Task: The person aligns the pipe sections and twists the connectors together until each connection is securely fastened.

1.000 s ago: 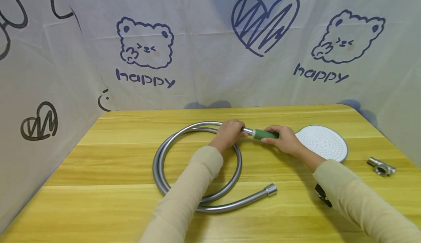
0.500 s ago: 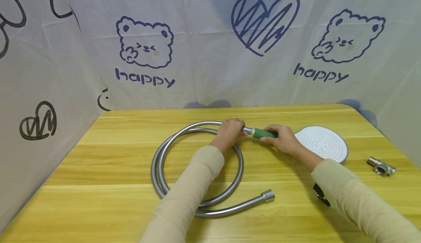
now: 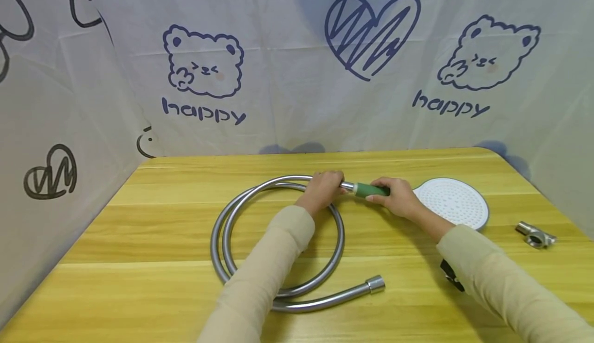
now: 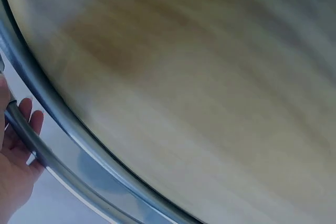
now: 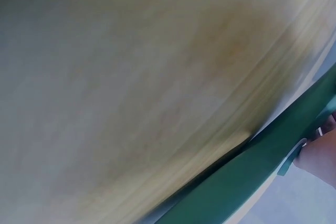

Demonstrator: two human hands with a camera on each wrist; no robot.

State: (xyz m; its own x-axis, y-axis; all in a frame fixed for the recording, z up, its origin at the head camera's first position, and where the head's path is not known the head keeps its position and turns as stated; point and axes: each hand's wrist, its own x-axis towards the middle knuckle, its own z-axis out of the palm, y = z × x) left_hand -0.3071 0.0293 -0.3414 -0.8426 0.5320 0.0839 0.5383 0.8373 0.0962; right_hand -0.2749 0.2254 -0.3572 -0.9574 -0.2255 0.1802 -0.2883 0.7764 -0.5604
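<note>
On the left middle of the head view, a long, grey, flexible shower hose (image 3: 214, 245) lies in loops on the yellow wooden table (image 3: 116, 234). Near the centre, the left hand (image 3: 325, 187) curls its fingers around one hose end, probably to keep it straight against the green cylindrical handle (image 3: 371, 190). The right hand (image 3: 401, 197) closes its fingers around this handle, seemingly for steadying the round, white-faced shower head (image 3: 451, 202). At far right, a silver metal fitting (image 3: 535, 234) lies untouched.
</note>
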